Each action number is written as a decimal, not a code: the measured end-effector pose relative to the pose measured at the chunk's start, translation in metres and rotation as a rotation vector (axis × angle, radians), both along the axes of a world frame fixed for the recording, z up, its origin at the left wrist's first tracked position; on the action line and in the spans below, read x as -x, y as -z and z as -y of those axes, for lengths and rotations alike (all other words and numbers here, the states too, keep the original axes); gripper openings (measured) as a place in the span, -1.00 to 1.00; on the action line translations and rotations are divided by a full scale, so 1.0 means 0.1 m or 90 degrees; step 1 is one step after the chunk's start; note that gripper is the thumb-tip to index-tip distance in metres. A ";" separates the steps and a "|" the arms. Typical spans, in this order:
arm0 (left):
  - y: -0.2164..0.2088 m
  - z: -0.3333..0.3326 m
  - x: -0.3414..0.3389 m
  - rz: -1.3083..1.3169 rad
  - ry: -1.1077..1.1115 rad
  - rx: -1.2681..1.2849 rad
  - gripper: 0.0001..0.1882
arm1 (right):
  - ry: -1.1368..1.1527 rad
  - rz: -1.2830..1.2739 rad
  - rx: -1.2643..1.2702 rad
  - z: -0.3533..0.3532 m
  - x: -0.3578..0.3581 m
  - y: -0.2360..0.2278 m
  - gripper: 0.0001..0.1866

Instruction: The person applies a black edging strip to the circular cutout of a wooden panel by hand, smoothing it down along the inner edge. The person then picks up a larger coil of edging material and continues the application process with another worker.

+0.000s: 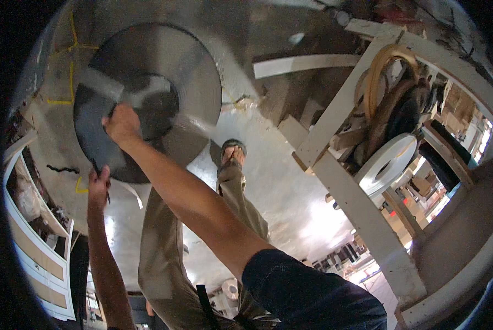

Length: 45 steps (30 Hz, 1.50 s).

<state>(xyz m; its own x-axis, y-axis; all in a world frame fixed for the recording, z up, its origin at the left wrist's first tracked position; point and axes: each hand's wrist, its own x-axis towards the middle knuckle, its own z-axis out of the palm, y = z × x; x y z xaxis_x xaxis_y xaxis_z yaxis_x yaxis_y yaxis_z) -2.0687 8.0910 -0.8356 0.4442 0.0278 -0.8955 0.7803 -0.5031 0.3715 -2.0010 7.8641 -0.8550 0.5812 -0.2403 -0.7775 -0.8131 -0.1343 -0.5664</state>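
Observation:
A large flat coil of dark strip [200, 71], with a round opening in its middle, lies on the floor in front of me. Pale, shiny patches cross its upper side. My right hand [124, 125] is closed in a fist over the coil, by the left edge of its opening; what the fingers grip is hidden. Just off the coil's lower left rim, my left hand [98, 187] is closed around a thin dark piece whose ends stick out past the fingers. Its kind is too small to tell.
To the right, a white wooden rack [362, 214] holds several rolls, among them a white roll [386, 165] and a tan ring [372, 91]. A pale board [307, 64] lies at the back. White panels [43, 275] stand at left. My sandalled foot [233, 153] is beside the coil.

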 end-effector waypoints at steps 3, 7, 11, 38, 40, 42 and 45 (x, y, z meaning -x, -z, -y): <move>-0.44 0.05 0.27 0.043 -0.008 -0.007 -0.86 | -0.073 -0.033 -0.064 0.23 0.15 -0.34 -0.44; -1.14 0.69 0.57 -0.012 -0.127 0.163 -0.75 | -0.077 -0.033 -0.158 0.69 0.41 -1.06 -0.11; -1.86 1.91 0.46 -0.022 -0.042 0.179 -0.58 | 0.047 0.007 -0.256 1.36 0.60 -1.47 -0.06; 0.45 4.07 -0.73 0.100 0.247 0.420 -0.63 | 0.507 -0.077 0.201 3.61 0.44 -0.18 0.12; 0.45 4.30 -0.71 0.138 0.223 0.442 -0.60 | 0.512 -0.036 0.192 3.77 0.48 -0.07 0.10; 0.45 4.55 -0.72 0.169 0.273 0.376 -0.57 | 0.545 0.031 0.178 3.94 0.58 0.01 0.03; 0.56 4.83 -0.83 0.246 0.432 0.205 -0.56 | 0.483 0.004 0.153 4.09 0.70 -0.06 -0.14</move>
<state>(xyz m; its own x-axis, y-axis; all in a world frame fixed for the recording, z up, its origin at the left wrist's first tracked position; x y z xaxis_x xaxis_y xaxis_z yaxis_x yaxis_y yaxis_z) -1.9862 7.6076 -0.8918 0.5493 -0.5859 -0.5958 0.1355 -0.6411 0.7554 -2.0713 7.4554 -0.8488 0.1962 -0.7334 -0.6509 -0.7286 0.3352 -0.5973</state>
